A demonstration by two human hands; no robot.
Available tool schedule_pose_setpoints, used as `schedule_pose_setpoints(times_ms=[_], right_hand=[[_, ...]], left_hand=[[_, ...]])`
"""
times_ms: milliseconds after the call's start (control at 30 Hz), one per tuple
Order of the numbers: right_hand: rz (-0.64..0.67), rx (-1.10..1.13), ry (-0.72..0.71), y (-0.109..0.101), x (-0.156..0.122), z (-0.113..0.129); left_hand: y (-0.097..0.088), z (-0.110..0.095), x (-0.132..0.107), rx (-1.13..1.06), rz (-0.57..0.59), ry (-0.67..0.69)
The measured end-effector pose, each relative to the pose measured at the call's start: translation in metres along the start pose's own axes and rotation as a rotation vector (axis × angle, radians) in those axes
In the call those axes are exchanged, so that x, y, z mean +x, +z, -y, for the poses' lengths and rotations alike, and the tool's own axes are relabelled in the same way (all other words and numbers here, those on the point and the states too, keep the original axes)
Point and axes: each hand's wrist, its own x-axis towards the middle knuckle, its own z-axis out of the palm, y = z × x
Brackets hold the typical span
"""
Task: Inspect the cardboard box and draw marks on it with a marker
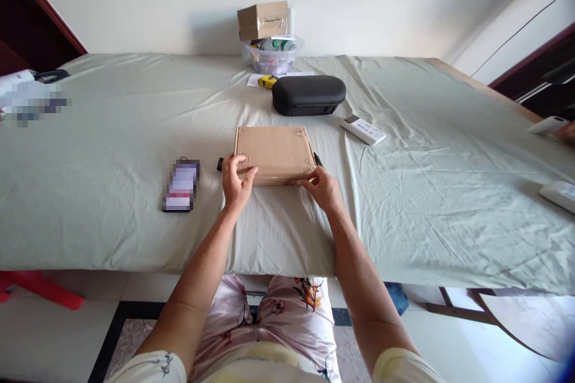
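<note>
A closed brown cardboard box (275, 149) lies flat on the cloth-covered table in front of me. My left hand (237, 182) grips its near left corner, thumb on the front edge and fingers along the left side. At the near right corner, my right hand (324, 190) holds the box with its thumb at the front face and fingers bent around the side. Small dark objects peek out at the box's left and right sides, partly hidden. A phone (181, 185) with a lit, blurred screen rests to the left of my left hand.
Behind the box sit a black hard case (309, 94), a yellow tape measure (268, 81) and a white power bank (363, 130). A clear plastic tub (272, 61) with another cardboard box (263, 20) on top stands by the wall. Another person's hand (569, 131) shows at the right edge.
</note>
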Motion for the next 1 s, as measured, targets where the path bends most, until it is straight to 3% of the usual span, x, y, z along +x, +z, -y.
schedule_pose_setpoints(times_ms=[200,500,633,767,1000], right_hand=[[0.047,-0.272,-0.114,0.009,-0.003,-0.006],[0.164,-0.027,-0.450,0.032,-0.016,0.006],[0.226,0.010,-0.548,0.049,-0.026,0.023],[0.182,0.054,-0.585,0.061,-0.030,0.030],[0.046,0.085,-0.620,0.049,-0.031,0.034]], left_hand=[[-0.001,0.006,-0.002,0.011,0.038,-0.021],[0.005,0.014,-0.012,0.126,0.070,-0.122],[0.004,0.002,-0.014,0.128,0.133,-0.046],[0.007,-0.013,-0.022,0.073,0.252,0.112],[0.015,-0.018,-0.029,0.069,0.234,0.179]])
